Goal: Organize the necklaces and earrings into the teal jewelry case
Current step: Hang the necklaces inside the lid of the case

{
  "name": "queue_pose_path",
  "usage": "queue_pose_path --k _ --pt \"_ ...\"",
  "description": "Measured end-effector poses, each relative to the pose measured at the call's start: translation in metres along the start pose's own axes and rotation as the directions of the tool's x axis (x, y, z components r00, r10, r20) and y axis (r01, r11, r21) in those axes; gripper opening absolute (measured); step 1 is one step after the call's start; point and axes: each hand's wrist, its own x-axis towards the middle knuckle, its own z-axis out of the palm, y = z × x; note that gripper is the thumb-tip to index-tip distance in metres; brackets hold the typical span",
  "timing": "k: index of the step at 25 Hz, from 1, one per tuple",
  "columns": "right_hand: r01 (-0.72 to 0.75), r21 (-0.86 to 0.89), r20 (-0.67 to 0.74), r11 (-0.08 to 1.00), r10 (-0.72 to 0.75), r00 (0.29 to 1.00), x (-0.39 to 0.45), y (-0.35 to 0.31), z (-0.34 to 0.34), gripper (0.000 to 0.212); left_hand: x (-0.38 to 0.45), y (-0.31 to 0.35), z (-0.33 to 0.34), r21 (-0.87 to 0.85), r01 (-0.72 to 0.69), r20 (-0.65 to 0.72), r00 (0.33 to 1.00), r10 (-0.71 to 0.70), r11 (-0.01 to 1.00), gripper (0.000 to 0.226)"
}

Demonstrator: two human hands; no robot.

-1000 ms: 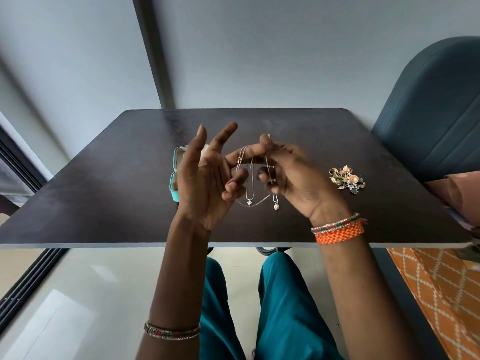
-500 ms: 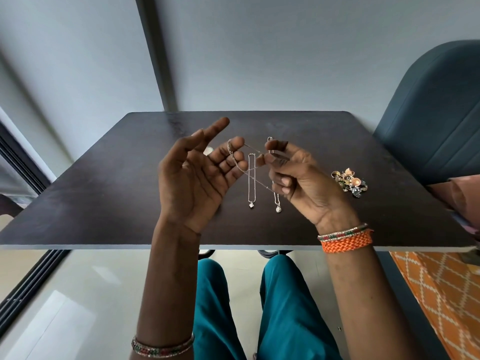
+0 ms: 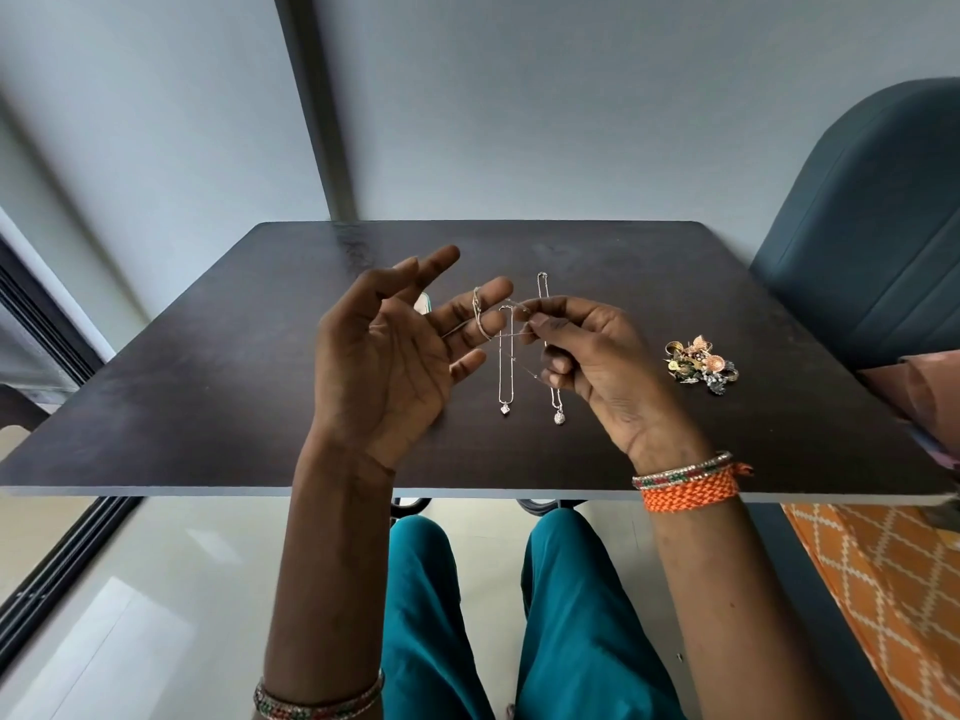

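Observation:
A thin silver chain necklace [image 3: 480, 317] is looped round two fingers of my left hand [image 3: 387, 356], which is raised palm up above the table with fingers spread. My right hand [image 3: 597, 366] pinches the other end of that chain, stretched taut between both hands. Two more silver necklaces lie straight on the table: one with a small pendant [image 3: 505, 366], one longer [image 3: 557, 407] partly under my right hand. A pile of earrings [image 3: 698, 363] sits to the right. The teal jewelry case [image 3: 425, 302] is almost fully hidden behind my left hand.
The dark table [image 3: 208, 397] has its near edge just below my wrists. A dark blue chair back [image 3: 872, 226] stands at the right. An orange patterned cloth [image 3: 893, 589] lies at the lower right. A grey wall is behind.
My left hand moved left and opened wider, covering the teal case. The held chain went from hanging loosely to stretched between both hands, wound on the left fingers.

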Motion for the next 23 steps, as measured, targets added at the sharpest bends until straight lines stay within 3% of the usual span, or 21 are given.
queue_pose_path --k 3,5,7,10,15,17,19,21,23 --pt "0.010 -0.112 0.015 0.994 -0.009 1.000 -0.004 0.003 0.001 0.012 -0.002 0.000 0.003 -0.119 -0.017 0.039 0.999 0.022 0.993 0.064" --pt "-0.036 -0.127 0.041 0.991 0.041 0.998 -0.008 0.003 0.001 0.021 -0.003 -0.001 0.004 -0.137 -0.011 0.025 1.000 0.014 0.991 0.059" --pt "-0.082 -0.009 0.123 0.997 0.082 0.989 -0.011 0.002 -0.006 0.029 -0.005 -0.002 0.001 -0.113 -0.012 0.017 1.000 0.014 0.994 0.062" --pt "-0.108 0.265 0.292 0.958 0.028 0.956 -0.013 0.004 -0.022 0.027 -0.010 0.003 -0.002 -0.149 -0.037 0.094 0.994 0.051 0.988 0.066" --pt "-0.168 0.573 0.341 0.802 -0.047 0.939 -0.018 0.016 -0.022 0.018 -0.011 0.003 0.000 -0.290 -0.059 0.233 0.964 0.130 0.955 0.075" --pt "-0.111 0.409 0.314 0.906 -0.025 0.949 -0.022 0.014 -0.015 0.009 -0.009 -0.001 0.001 -0.265 -0.094 0.203 0.967 0.151 0.960 0.083" --pt "0.001 0.016 0.342 1.000 -0.007 0.940 -0.028 0.002 -0.010 0.009 -0.010 -0.002 0.005 -0.196 -0.116 0.151 0.977 0.147 0.974 0.097" --pt "0.138 -0.383 0.438 0.914 0.048 0.898 -0.031 -0.021 -0.006 0.013 -0.009 -0.004 0.004 -0.089 -0.108 0.078 0.990 0.115 0.990 0.089" --pt "0.267 -0.589 0.494 0.763 0.078 0.866 -0.025 -0.044 -0.004 0.012 -0.009 -0.003 0.008 -0.025 -0.051 0.047 0.998 0.052 0.998 0.087"
